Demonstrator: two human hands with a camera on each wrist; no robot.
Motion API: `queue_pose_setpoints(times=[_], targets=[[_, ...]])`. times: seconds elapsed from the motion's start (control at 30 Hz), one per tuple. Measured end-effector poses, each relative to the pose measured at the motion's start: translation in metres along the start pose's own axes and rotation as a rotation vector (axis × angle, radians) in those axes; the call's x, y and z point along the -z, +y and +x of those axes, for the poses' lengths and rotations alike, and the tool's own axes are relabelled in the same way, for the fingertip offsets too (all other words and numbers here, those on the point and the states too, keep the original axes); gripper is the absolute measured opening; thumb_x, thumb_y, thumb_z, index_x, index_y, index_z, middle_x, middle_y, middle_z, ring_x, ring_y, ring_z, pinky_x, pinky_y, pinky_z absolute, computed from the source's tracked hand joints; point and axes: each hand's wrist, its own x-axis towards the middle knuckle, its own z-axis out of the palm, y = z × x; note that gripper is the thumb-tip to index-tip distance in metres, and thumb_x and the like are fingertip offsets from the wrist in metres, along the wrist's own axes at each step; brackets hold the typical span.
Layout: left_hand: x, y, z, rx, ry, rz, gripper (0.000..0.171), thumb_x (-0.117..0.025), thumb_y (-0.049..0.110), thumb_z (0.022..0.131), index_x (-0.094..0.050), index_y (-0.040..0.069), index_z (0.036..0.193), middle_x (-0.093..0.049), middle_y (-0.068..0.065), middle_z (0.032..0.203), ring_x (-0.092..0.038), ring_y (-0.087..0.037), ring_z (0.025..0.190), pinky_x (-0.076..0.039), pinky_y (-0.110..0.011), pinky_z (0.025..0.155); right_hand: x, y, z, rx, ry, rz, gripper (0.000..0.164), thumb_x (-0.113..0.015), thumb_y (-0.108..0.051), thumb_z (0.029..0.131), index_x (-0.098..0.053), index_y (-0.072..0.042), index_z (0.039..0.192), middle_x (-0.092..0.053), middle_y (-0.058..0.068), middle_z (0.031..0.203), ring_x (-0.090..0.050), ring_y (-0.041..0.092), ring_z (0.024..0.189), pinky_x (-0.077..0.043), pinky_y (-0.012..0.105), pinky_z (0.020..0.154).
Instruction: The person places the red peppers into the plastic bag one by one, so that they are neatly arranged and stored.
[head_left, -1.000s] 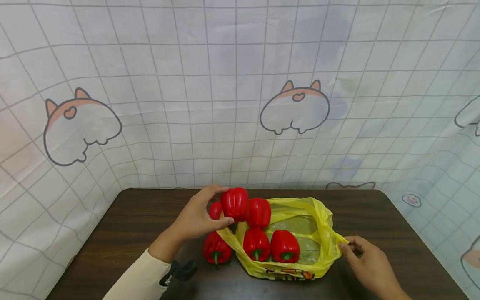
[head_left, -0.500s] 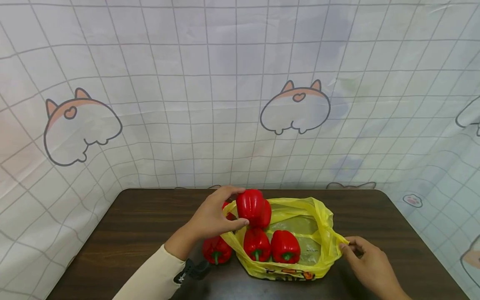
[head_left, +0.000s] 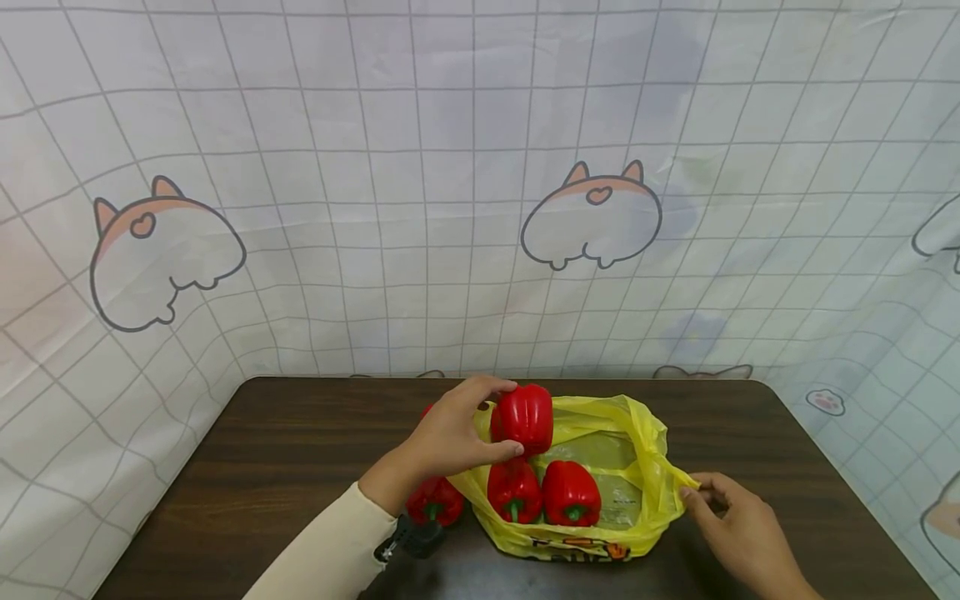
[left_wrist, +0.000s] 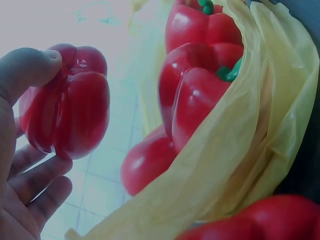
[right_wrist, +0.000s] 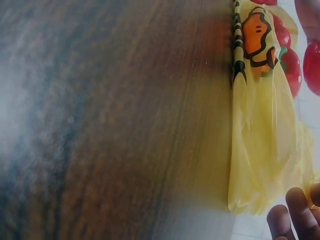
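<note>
My left hand (head_left: 442, 429) holds a red bell pepper (head_left: 527, 417) between thumb and fingers, above the left part of a yellow plastic bag (head_left: 651, 508). Two red peppers with green stems lie in the bag: one at its left front (head_left: 513, 490), another beside it (head_left: 572, 493). A further pepper in the bag is mostly hidden behind the held one. In the left wrist view the held pepper (left_wrist: 75, 105) hangs apart from the bagged peppers (left_wrist: 205, 95). My right hand (head_left: 738, 525) pinches the bag's right rim, keeping the mouth wide.
Outside the bag's left side, a red pepper (head_left: 435, 502) sits on the dark wooden table (head_left: 247, 483). Behind my left hand, a sliver of another pepper (head_left: 427, 411) shows. A white grid-patterned cloth (head_left: 420, 208) hangs behind the table.
My left hand has carried the held pepper rightward and slightly down, from the bag's left edge to over its opening. The right hand and the bag have stayed in place.
</note>
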Motion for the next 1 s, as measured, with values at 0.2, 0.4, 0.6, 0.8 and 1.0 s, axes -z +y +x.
queue_pose_setpoints(times=[0.2, 0.4, 0.6, 0.8, 1.0], targets=[[-0.008, 0.002, 0.006, 0.038, -0.029, 0.008, 0.071, -0.088, 0.032, 0.080, -0.056, 0.016, 0.141, -0.058, 0.005, 0.134, -0.058, -0.019, 0.114, -0.056, -0.037, 0.092, 0.000, 0.001, 0.001, 0.002, 0.000, 0.003, 0.052, -0.059, -0.046, 0.103, -0.062, -0.001, 0.130, -0.071, 0.000, 0.098, -0.063, 0.015, 0.079, -0.052, 0.036, 0.065], [-0.016, 0.003, 0.011, 0.078, -0.045, 0.002, 0.072, -0.087, 0.034, 0.080, -0.055, 0.017, 0.142, -0.058, 0.004, 0.135, -0.059, -0.023, 0.116, -0.057, -0.037, 0.088, 0.000, 0.001, 0.000, 0.011, 0.011, -0.004, 0.049, -0.060, -0.044, 0.103, -0.063, -0.002, 0.129, -0.071, 0.000, 0.098, -0.064, 0.016, 0.082, -0.054, 0.039, 0.068], [-0.021, 0.003, 0.014, 0.109, -0.058, 0.008, 0.073, -0.088, 0.036, 0.079, -0.054, 0.020, 0.142, -0.057, 0.005, 0.135, -0.058, -0.016, 0.112, -0.057, -0.029, 0.083, 0.000, 0.001, 0.000, 0.010, 0.010, 0.001, 0.046, -0.061, -0.041, 0.103, -0.064, -0.002, 0.127, -0.071, 0.000, 0.097, -0.065, 0.017, 0.083, -0.056, 0.044, 0.071], [-0.028, 0.004, 0.020, 0.104, -0.076, 0.016, 0.074, -0.087, 0.039, 0.080, -0.054, 0.020, 0.143, -0.057, 0.005, 0.136, -0.059, -0.015, 0.113, -0.056, -0.028, 0.086, 0.000, 0.000, 0.001, 0.005, 0.011, -0.002, 0.045, -0.062, -0.040, 0.103, -0.065, -0.002, 0.126, -0.072, 0.000, 0.096, -0.065, 0.018, 0.084, -0.056, 0.046, 0.072], [-0.036, 0.005, 0.026, 0.129, -0.094, -0.012, 0.074, -0.088, 0.038, 0.080, -0.054, 0.020, 0.143, -0.056, 0.005, 0.136, -0.059, -0.014, 0.113, -0.056, -0.027, 0.084, 0.000, 0.000, 0.001, 0.013, 0.016, 0.005, 0.042, -0.063, -0.036, 0.103, -0.065, -0.001, 0.126, -0.071, 0.000, 0.095, -0.065, 0.019, 0.085, -0.057, 0.047, 0.074]])
